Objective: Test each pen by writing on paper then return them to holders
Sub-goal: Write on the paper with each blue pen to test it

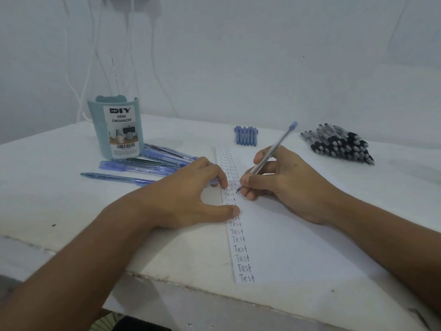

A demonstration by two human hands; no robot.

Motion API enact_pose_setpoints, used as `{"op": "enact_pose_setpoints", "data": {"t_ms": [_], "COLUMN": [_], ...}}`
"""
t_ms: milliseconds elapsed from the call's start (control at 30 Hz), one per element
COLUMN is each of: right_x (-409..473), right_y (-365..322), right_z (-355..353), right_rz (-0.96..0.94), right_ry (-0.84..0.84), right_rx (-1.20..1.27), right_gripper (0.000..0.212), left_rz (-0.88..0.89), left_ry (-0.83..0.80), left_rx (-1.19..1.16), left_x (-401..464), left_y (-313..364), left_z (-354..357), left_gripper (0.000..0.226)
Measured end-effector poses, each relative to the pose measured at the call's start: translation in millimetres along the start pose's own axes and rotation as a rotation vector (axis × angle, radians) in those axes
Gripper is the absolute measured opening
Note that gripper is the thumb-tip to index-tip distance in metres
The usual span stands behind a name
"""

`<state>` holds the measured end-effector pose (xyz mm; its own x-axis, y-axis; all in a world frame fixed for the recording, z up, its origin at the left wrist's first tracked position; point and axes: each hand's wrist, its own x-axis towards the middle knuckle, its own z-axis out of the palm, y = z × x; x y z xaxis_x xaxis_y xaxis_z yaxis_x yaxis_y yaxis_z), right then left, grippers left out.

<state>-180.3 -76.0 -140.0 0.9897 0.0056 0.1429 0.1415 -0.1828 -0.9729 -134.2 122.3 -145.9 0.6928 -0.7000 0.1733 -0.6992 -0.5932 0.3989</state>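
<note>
Right hand (284,185): thumb and first fingers (245,181) pinched closed around lower barrel of a clear blue-capped pen (272,151); remaining fingers curled under, resting on paper (298,247). Pen tip down, touching paper just right of the written column, at about mid-height of the sheet. Long axis tilted, running from tip at lower left up and away to cap end at upper right, cap well clear of the hand.

Left hand (186,194): holding nothing; fingers loosely bent, thumb (229,210) and index fingertip pressed flat on left edge of paper, forming an open arch between them. Thumb covers part of the column.

Paper: white sheet lying on white table (59,187), near edge flush with table front. Column of handwritten "Test" words (241,249) down left margin, small and doubled at far end, larger toward near edge.

Left of paper: blue pens (143,164) lying loose on table, long axes roughly left-right, some partly under left hand; one separate pen nearest the viewer. Behind them, upright teal holder (119,127) with label "DIY DESK ORGANIZER"; contents cannot be told.

Beyond far end of paper: small row of blue pen caps (245,135), side by side, axes pointing away from viewer.

Far right: stack of black-gripped clear pens (338,144), piled parallel, well apart from right hand.
</note>
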Motion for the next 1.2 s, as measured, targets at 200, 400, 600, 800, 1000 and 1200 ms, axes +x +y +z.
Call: {"op": "enact_pose_setpoints", "data": {"t_ms": [200,400,600,800,1000,1200], "right_x": [1.7,0.6,1.6,3.4,2.4,2.7], "right_y": [0.3,0.1,1.6,2.4,0.3,2.2], "right_z": [-2.2,-2.1,-4.4,-5.1,-5.5,-4.9], "right_rz": [-0.020,-0.036,-0.020,-0.029,-0.001,-0.022], "right_ry": [0.012,-0.020,-0.014,-0.008,-0.007,0.027], "right_rx": [-0.032,-0.089,-0.051,-0.051,0.004,-0.050], "right_gripper": [0.033,0.033,0.034,0.034,0.034,0.033], "left_rz": [-0.007,-0.020,-0.020,-0.017,-0.009,-0.011], "left_ry": [0.004,-0.009,-0.003,-0.002,-0.001,0.008], "left_rx": [-0.004,-0.003,-0.003,0.001,0.005,0.000], "left_x": [0.5,0.2,-0.6,-0.2,0.1,-0.6], "left_y": [0.3,1.6,2.7,1.2,2.6,2.6], "left_z": [0.2,-0.8,-1.2,-1.0,-1.6,-1.1], "left_gripper": [0.044,0.044,0.043,0.044,0.043,0.044]}}
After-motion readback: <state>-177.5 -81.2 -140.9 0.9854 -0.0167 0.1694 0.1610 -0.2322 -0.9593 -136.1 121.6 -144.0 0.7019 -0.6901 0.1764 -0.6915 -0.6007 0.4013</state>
